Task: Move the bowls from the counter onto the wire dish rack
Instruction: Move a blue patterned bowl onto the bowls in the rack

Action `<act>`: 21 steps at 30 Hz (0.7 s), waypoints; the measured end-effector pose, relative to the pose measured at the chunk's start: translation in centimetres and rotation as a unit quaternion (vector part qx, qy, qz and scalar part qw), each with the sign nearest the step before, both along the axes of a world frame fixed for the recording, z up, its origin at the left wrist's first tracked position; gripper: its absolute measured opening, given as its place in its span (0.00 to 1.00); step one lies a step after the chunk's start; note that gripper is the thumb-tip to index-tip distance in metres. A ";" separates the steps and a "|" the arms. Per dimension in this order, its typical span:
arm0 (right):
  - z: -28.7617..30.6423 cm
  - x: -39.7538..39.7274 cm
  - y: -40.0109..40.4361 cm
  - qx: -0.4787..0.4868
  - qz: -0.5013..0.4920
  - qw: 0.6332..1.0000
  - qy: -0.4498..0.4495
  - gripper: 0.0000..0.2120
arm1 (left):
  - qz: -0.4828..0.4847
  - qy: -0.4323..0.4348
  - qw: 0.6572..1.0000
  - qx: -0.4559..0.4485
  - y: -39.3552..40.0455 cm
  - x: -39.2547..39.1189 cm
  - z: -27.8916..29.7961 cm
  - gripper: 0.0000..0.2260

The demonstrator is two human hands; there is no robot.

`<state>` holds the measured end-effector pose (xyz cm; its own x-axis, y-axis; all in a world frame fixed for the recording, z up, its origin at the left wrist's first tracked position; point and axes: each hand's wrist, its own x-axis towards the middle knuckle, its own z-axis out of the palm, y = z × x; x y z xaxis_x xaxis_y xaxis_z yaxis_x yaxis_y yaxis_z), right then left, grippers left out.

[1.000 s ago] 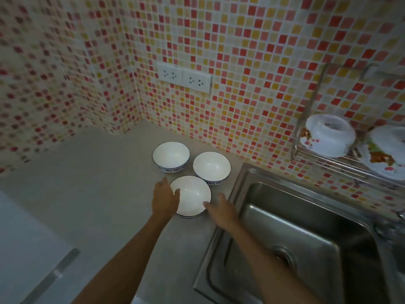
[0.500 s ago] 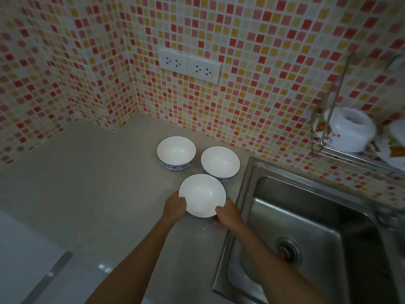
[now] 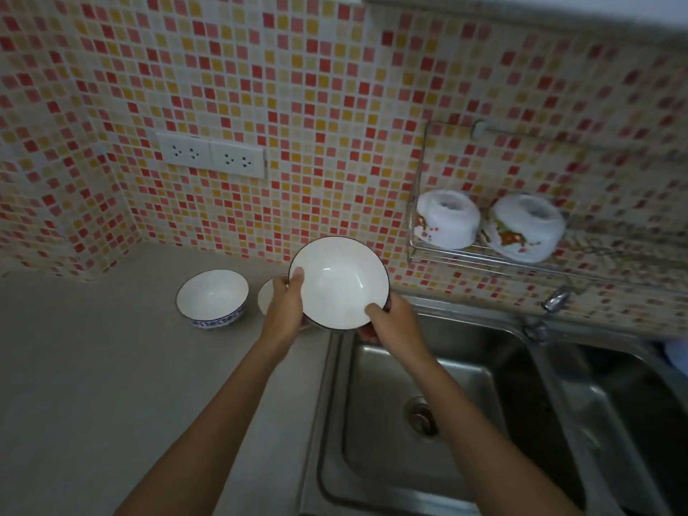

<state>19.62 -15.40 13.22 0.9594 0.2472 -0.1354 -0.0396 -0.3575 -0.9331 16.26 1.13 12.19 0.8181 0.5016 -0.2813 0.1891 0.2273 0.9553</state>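
Mid-frame, the left hand (image 3: 286, 307) and right hand (image 3: 394, 322) clasp one white bowl (image 3: 338, 283) by its rim, lifted off the desk (image 3: 111, 366), with two bowls (image 3: 212, 297) waiting there (one half hidden) and the wire dish rack (image 3: 484, 255), right, holding only two upturned floral bowls (image 3: 448, 219).

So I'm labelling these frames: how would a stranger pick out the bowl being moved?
Find the steel sink. Just above its left rim, both hands hold the lifted bowl. Unlike the counter bowls, it is in the air, tilted toward the camera.
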 end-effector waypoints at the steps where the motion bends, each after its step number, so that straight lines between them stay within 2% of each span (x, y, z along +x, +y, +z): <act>1: 1.5 0.2 -0.9 0.015 0.002 1.000 -0.023 0.11 | -0.006 -0.015 1.000 0.005 -0.5 0.7 1.3 0.17; 3: 4.1 0.7 -2.7 0.032 0.000 0.997 -0.075 0.07 | -0.005 -0.051 0.999 -0.001 -1.5 2.0 3.6 0.22; 7: 7.3 2.9 -7.1 -0.004 -0.096 0.969 -0.228 0.17 | -0.006 -0.086 0.996 -0.024 -3.4 4.0 6.7 0.22; 10: 7.3 6.2 -10.7 -0.092 -0.145 0.939 -0.298 0.20 | 0.004 -0.074 0.997 -0.031 -5.0 5.4 8.2 0.22; 12: 6.4 8.8 -12.7 -0.175 -0.123 0.917 -0.337 0.23 | -0.015 -0.077 0.997 -0.002 -6.3 6.1 9.2 0.23; 14: 5.2 10.8 -14.6 -0.245 -0.108 0.893 -0.361 0.21 | -0.043 -0.090 0.995 0.015 -7.9 6.7 10.1 0.24; 18: 2.5 12.1 -17.3 -0.345 -0.103 0.839 -0.408 0.20 | -0.065 -0.115 0.990 0.052 -10.5 8.2 11.7 0.28; 21: 1.5 11.9 -17.5 -0.373 -0.113 0.802 -0.452 0.22 | -0.060 -0.134 0.986 0.078 -12.5 9.6 12.9 0.28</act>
<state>31.49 -32.95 14.74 0.7575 0.2276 0.6119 0.3910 -0.9088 -0.1459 25.91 -11.36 25.04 0.9086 0.4169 0.0253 -0.0575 0.0649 0.9962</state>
